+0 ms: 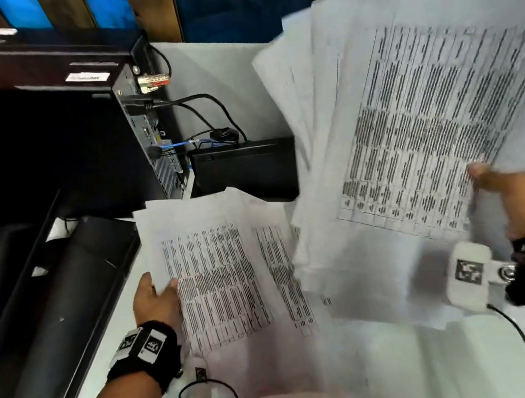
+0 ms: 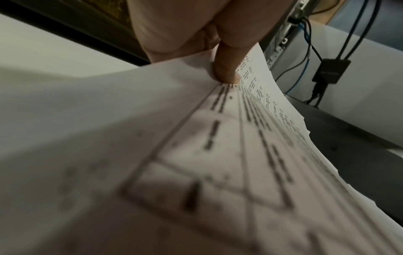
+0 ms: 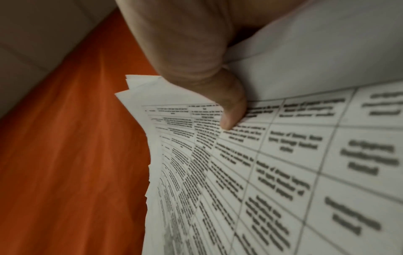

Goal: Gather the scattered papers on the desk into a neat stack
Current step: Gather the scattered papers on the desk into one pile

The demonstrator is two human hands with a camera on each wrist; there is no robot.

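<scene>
Two bundles of white sheets printed with tables are held above the desk. My right hand [image 1: 515, 181] grips the larger, fanned bundle [image 1: 415, 124] at its right edge, thumb on the top page; the right wrist view shows that thumb [image 3: 231, 110] pressing the printed sheets [image 3: 283, 172]. My left hand [image 1: 156, 296] pinches the left edge of the smaller bundle [image 1: 218, 275], lower and to the left. In the left wrist view the thumb [image 2: 226, 69] lies on the top sheet [image 2: 196, 155], with other fingers hidden beneath. The raised bundle overlaps the lower one's right side.
A black computer case [image 1: 145, 131] with plugged cables stands behind the papers, beside a black box [image 1: 245, 167]. A dark printer-like unit [image 1: 43, 287] runs along the left. The white desk [image 1: 209, 79] shows at the back. An orange surface [image 3: 76, 155] lies behind the right bundle.
</scene>
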